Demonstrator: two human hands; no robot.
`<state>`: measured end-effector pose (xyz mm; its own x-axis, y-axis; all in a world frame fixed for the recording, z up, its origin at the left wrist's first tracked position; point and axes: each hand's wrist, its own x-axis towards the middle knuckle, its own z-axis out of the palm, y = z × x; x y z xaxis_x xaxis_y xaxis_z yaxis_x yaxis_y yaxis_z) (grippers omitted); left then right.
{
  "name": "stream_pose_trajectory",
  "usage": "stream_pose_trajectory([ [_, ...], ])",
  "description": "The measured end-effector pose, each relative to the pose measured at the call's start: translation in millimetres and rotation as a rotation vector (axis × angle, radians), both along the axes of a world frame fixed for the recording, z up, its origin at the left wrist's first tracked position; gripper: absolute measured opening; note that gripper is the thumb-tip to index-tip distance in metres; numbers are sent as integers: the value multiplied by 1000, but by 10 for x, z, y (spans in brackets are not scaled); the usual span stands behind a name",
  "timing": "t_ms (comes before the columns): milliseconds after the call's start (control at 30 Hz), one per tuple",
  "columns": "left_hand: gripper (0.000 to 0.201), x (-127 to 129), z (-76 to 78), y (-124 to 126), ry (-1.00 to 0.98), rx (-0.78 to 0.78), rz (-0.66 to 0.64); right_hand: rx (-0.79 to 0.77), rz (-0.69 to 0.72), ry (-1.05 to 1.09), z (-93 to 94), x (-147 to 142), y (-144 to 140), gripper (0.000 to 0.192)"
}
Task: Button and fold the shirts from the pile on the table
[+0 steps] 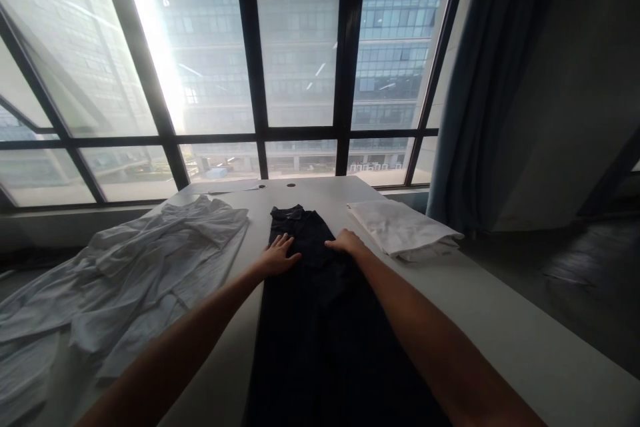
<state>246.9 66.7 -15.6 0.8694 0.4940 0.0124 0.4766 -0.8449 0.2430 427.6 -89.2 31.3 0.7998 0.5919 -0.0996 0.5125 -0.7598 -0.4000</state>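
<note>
Dark shirt mid-smoothing | left hand, right hand flat, spread, gripping nothing | next likely: even outward strokes

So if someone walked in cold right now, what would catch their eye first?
First the dark garment laid lengthwise down the middle of the white table, with the left hand and right hand resting flat on its far end near the collar. Next, the loose pile of white shirts spread over the table's left side, and the folded white stack on the right. Behind, bright glare pours through the big window.
</note>
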Motion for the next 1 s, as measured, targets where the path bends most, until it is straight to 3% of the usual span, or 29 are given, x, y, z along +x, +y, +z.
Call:
stream_pose_trajectory([
  [100,78,-80,-37,-146,8,41,-31,-40,21,156,-27,134,69,58],
  [200,76,-91,-77,-170,-11,42,-22,41,42,269,-28,149,121,42],
  [367,74,-82,-131,-144,-56,59,-31,46,78,216,21,149,150,22],
  [500,75,-85,-162,-162,-50,67,-37,13,144,29,108,-13,213,35],
  [633,71,-79,-162,-152,-51,61,-30,-13,305,-103,199,-354,370,46],
  [733,55,-45,-54,-92,-55,-1,-20,-44,390,-3,202,-564,478,43],
  [833,44,56,146,-24,-90,-70,62,-104,450,172,154,-635,478,37],
  [1000,45,478,407,-10,-208,-29,175,71,685,141,36,-573,193,24],
])
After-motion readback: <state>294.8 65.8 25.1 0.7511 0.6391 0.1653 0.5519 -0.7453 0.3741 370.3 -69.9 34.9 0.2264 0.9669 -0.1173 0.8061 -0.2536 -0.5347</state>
